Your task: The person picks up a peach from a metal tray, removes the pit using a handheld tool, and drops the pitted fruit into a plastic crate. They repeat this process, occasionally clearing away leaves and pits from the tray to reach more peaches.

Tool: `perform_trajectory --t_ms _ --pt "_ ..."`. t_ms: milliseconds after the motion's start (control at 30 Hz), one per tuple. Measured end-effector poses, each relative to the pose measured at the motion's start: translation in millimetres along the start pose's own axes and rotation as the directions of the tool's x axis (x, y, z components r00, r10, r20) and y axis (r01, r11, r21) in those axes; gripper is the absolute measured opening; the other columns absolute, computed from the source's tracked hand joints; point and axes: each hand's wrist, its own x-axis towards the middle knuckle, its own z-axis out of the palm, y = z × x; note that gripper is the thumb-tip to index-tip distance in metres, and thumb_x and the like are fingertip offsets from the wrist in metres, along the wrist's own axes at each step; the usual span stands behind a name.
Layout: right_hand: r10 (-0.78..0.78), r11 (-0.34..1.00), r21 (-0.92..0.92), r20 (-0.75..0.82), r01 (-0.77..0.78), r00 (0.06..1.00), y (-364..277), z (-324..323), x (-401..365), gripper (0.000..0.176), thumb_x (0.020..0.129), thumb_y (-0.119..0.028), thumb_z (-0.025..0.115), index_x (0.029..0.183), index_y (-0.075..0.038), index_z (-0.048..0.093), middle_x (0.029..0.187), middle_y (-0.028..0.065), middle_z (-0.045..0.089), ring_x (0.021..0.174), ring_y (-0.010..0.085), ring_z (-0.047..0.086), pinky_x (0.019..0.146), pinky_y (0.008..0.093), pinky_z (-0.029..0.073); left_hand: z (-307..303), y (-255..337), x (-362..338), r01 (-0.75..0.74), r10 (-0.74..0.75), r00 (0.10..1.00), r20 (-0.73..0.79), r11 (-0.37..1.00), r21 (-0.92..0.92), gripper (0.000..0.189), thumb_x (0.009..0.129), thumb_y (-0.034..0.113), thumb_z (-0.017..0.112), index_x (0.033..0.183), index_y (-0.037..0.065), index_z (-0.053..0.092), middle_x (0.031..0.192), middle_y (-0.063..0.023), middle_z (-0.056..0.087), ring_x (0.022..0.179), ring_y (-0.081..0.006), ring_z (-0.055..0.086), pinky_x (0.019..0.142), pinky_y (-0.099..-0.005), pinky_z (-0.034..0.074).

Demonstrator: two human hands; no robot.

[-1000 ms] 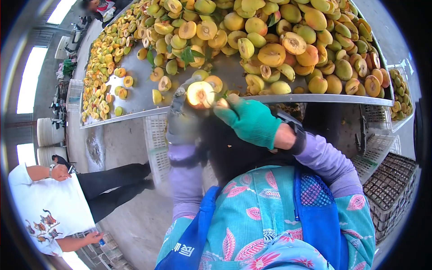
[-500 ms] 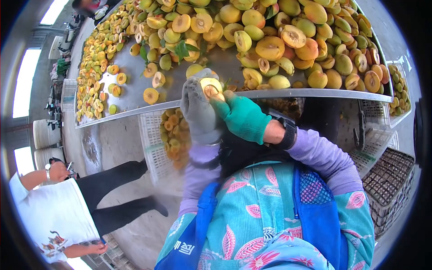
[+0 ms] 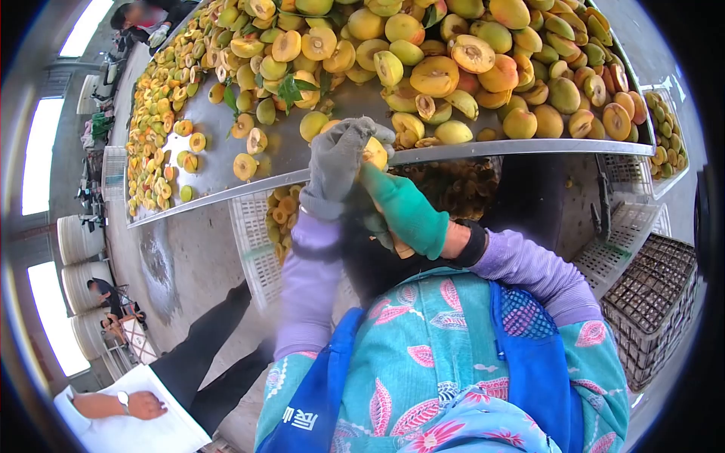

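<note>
At the near rim of a metal table [image 3: 453, 151] my left hand [image 3: 340, 162], in a grey glove, is closed on a yellow apricot piece [image 3: 374, 153]. My right hand [image 3: 408, 208], in a green glove, is just below it, its fingers wrapped round a thin tool with a wooden end [image 3: 402, 247]. The tool's upper part is hidden by the glove. Many halved and whole apricots [image 3: 434, 76] lie on the table beyond both hands, some showing their pits. Green leaves [image 3: 293, 89] lie among them.
Below the table are a white crate [image 3: 253, 234] with apricot pieces and, to the right, a dark crate [image 3: 651, 294]. A person in a white top [image 3: 136, 411] stands at lower left; another person [image 3: 143, 19] is at the far table end.
My right hand has turned and moved slightly down, and the tool's wooden end now shows. The apricot piece is more covered by my left glove. The person in white has shifted lower.
</note>
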Motion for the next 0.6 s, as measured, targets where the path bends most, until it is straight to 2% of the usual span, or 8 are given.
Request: perform_trajectory --t_ms 67,233,367,400,433,467,533,600 --pt "0.093 0.887 0.392 0.366 -0.244 0.926 -4 -9 0 0.035 0.097 -0.048 0.045 0.090 -0.016 0.055 0.056 -0.0036 0.043 0.042 0.0112 0.039 0.042 0.0256 0.034 1 -6 0 -0.017 0.023 0.999 0.040 0.988 -0.156 0.030 0.097 0.022 0.051 0.090 -0.005 0.064 0.083 -0.0139 0.066 0.072 -0.0188 0.063 0.064 -0.0293 0.052" --pt "-0.053 0.821 0.445 0.683 -0.357 0.728 -5 -30 5 0.039 0.099 -0.050 0.036 0.084 -0.017 0.052 0.055 -0.0071 0.037 0.044 0.0101 0.036 0.044 0.0249 0.030 26 -2 -6 -0.036 0.033 0.999 -0.015 0.925 -0.378 0.047 0.097 0.042 0.047 0.094 -0.003 0.061 0.079 -0.0126 0.063 0.067 -0.0181 0.059 0.060 -0.0293 0.050" --pt "-0.095 0.828 0.431 0.739 -0.359 0.667 -13 -34 -11 0.041 0.100 -0.051 0.034 0.085 -0.017 0.052 0.055 -0.0078 0.036 0.044 0.0087 0.034 0.043 0.0256 0.029 -21 -34 -38 0.050 0.099 0.990 0.103 0.440 -0.896 0.044 0.096 0.044 0.046 0.102 0.003 0.060 0.083 -0.0131 0.065 0.067 -0.0202 0.062 0.056 -0.0292 0.051" --pt "-0.058 0.841 0.419 0.698 -0.342 0.713 -16 -46 -18 0.041 0.100 -0.051 0.035 0.085 -0.016 0.051 0.055 -0.0072 0.038 0.043 0.0090 0.035 0.042 0.0258 0.030 -23 -22 -64 -0.100 -0.052 0.973 -0.225 0.783 -0.614 0.041 0.095 0.042 0.049 0.097 0.004 0.062 0.082 -0.0112 0.065 0.064 -0.0185 0.061 0.055 -0.0288 0.049" --pt "-0.025 0.857 0.402 0.658 -0.323 0.752 -19 -60 -24 0.041 0.100 -0.051 0.035 0.084 -0.016 0.051 0.055 -0.0067 0.040 0.043 0.0092 0.036 0.041 0.0260 0.031 -30 -6 -83 -0.082 -0.038 0.827 -0.561 0.979 -0.186 0.038 0.094 0.041 0.052 0.093 0.005 0.063 0.081 -0.0093 0.065 0.061 -0.0169 0.060 0.053 -0.0285 0.046" --pt "0.066 0.847 0.421 0.521 -0.324 0.851 -16 -76 -24 0.041 0.099 -0.051 0.037 0.084 -0.016 0.051 0.056 -0.0058 0.041 0.042 0.0099 0.037 0.040 0.0261 0.032 -71 -9 -87 0.041 0.070 0.856 -0.512 0.979 0.201 0.036 0.092 0.038 0.054 0.092 0.004 0.064 0.083 -0.0111 0.067 0.064 -0.0213 0.062 0.055 -0.0328 0.047" --pt "0.223 0.891 0.350 0.217 -0.289 0.950 -7 -92 -25 0.041 0.097 -0.053 0.043 0.085 -0.014 0.051 0.057 -0.0037 0.042 0.042 0.0117 0.039 0.038 0.0256 0.031 -158 -22 -101 0.325 0.241 0.838 -0.490 0.501 0.802 0.033 0.088 0.035 0.058 0.093 0.003 0.066 0.088 -0.0160 0.069 0.074 -0.0303 0.065 0.064 -0.0399 0.049" --pt "0.248 0.910 0.289 0.199 -0.298 0.948 -11 -71 -31 0.042 0.098 -0.051 0.040 0.085 -0.013 0.052 0.056 -0.0045 0.043 0.041 0.0101 0.040 0.039 0.0252 0.034 -184 -3 -69 0.466 0.452 0.738 -0.501 0.196 0.863 0.032 0.083 0.034 0.061 0.096 0.005 0.066 0.093 -0.0218 0.067 0.086 -0.0374 0.064 0.075 -0.0428 0.049"
